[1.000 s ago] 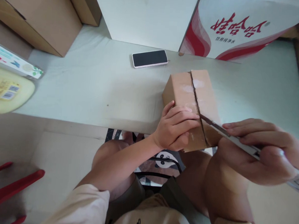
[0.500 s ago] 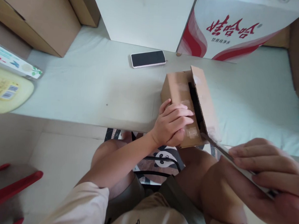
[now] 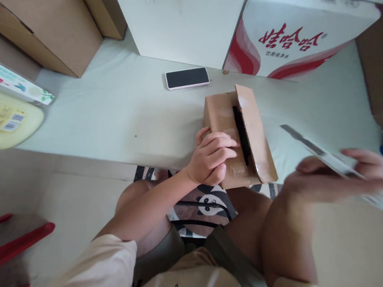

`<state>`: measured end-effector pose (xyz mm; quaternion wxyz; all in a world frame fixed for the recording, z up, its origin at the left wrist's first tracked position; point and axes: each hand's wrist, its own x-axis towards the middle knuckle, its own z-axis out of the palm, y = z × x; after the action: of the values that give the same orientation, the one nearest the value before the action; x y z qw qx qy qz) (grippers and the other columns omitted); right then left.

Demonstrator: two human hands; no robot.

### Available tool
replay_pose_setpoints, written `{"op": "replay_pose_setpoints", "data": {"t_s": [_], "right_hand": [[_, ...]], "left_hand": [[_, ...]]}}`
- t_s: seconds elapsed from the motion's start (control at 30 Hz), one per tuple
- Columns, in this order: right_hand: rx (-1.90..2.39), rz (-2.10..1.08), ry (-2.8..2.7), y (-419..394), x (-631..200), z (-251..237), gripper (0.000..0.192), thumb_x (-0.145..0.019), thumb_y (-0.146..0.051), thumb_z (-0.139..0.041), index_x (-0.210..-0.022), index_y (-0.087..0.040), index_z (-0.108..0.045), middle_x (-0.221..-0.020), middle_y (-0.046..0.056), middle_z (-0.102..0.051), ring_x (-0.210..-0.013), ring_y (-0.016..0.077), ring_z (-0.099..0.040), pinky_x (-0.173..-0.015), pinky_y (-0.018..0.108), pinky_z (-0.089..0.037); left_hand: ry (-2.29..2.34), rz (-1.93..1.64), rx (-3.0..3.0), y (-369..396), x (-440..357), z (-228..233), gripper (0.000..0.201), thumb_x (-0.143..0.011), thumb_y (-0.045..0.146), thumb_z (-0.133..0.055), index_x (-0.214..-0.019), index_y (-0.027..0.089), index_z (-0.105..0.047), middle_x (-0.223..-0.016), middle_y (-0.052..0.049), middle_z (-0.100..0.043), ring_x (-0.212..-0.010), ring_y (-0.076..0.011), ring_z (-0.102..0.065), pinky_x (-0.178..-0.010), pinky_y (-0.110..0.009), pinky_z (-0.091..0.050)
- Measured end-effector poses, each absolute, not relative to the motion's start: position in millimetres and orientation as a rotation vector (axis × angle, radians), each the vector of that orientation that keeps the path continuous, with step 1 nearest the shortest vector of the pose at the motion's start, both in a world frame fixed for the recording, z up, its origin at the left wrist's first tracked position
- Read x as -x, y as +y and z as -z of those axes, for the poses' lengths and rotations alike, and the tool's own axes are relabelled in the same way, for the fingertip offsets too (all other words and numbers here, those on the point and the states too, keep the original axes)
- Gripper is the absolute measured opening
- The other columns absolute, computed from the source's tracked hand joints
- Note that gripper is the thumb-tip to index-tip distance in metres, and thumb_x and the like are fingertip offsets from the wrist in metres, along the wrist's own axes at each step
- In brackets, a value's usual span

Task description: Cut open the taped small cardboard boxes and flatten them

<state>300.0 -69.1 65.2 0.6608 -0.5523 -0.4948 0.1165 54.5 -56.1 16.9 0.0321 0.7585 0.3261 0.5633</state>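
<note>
Pale table [image 3: 116,115]: phone [image 3: 187,77], cardboard boxes [image 3: 239,133].

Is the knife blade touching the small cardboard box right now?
No, the knife in the right hand is held off to the right, clear of the small cardboard box, which the left hand steadies.
</note>
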Motion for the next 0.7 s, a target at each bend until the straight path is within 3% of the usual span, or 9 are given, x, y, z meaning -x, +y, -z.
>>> {"op": "replay_pose_setpoints", "data": {"t_s": [0.03,0.13,0.23,0.37,0.5,0.6,0.7], "right_hand": [[1.259,-0.136,-1.003,-52.8,-286.6,-50.1,0.056,-0.099,-0.068,-0.017,-0.091,-0.028,-0.055,-0.053,-0.007,-0.035,-0.035,0.0129,-0.040,-0.034,0.026,-0.020],[1.523,-0.247,-1.300,-24.5,-268.2,-19.0,0.034,-0.093,-0.056,-0.052,-0.097,-0.024,-0.061,-0.067,-0.002,-0.058,-0.054,0.0157,-0.058,-0.049,0.029,-0.042],[1.736,-0.376,-1.663,-16.7,-276.6,-3.3,0.040,-0.084,-0.045,-0.063,-0.117,-0.023,-0.065,-0.097,0.008,-0.073,-0.088,0.0253,-0.068,-0.079,0.041,-0.055],[1.897,-0.420,-1.897,-12.1,-286.4,14.9,0.050,-0.084,-0.039,-0.060,-0.130,-0.022,-0.063,-0.126,0.017,-0.068,-0.121,0.0388,-0.060,-0.101,0.058,-0.047],[2.051,-0.350,-1.820,-14.7,-281.7,26.6,0.047,-0.088,-0.033,-0.052,-0.133,-0.031,-0.065,-0.152,0.014,-0.052,-0.146,0.0481,-0.035,-0.106,0.077,-0.032],[2.000,-0.351,-1.820,-19.7,-279.2,27.9,0.045,-0.086,-0.038,-0.056,-0.129,-0.034,-0.069,-0.161,0.012,-0.043,-0.151,0.0508,-0.026,-0.105,0.082,-0.028],[1.891,-0.349,-1.843,-21.0,-277.6,24.8,0.041,-0.081,-0.045,-0.063,-0.118,-0.031,-0.074,-0.156,0.013,-0.048,-0.150,0.0491,-0.028,-0.108,0.081,-0.027]], "left_hand": [[1.001,-1.734,-2.334,-56.0,-52.9,-17.4,0.024,-0.091,0.029,-0.035,-0.095,0.027,-0.059,-0.101,-0.003,-0.076,-0.102,-0.0245,-0.067,-0.109,-0.048,-0.036],[0.991,-1.733,-2.326,-56.2,-49.3,-18.3,0.023,-0.091,0.029,-0.036,-0.096,0.026,-0.058,-0.101,-0.004,-0.076,-0.103,-0.0253,-0.066,-0.108,-0.048,-0.037],[1.011,-1.701,-2.342,-56.9,-47.1,-17.7,0.026,-0.093,0.031,-0.035,-0.098,0.026,-0.059,-0.102,-0.005,-0.076,-0.105,-0.0261,-0.065,-0.107,-0.049,-0.038],[1.028,-1.678,-2.363,-55.6,-41.4,-13.2,0.031,-0.095,0.035,-0.030,-0.099,0.026,-0.060,-0.104,-0.007,-0.075,-0.107,-0.0269,-0.064,-0.106,-0.050,-0.038],[1.070,-1.609,-2.318,-51.8,-27.6,-8.5,0.038,-0.098,0.041,-0.026,-0.101,0.025,-0.061,-0.112,-0.010,-0.073,-0.114,-0.0286,-0.062,-0.107,-0.051,-0.038],[1.065,-1.551,-2.275,-50.2,-13.8,-8.1,0.040,-0.101,0.044,-0.026,-0.105,0.025,-0.061,-0.120,-0.011,-0.070,-0.120,-0.0291,-0.060,-0.108,-0.051,-0.040],[1.012,-1.574,-2.148,-48.1,-0.7,-7.7,0.036,-0.102,0.046,-0.031,-0.108,0.025,-0.060,-0.128,-0.012,-0.066,-0.126,-0.0283,-0.057,-0.109,-0.049,-0.042]]}}
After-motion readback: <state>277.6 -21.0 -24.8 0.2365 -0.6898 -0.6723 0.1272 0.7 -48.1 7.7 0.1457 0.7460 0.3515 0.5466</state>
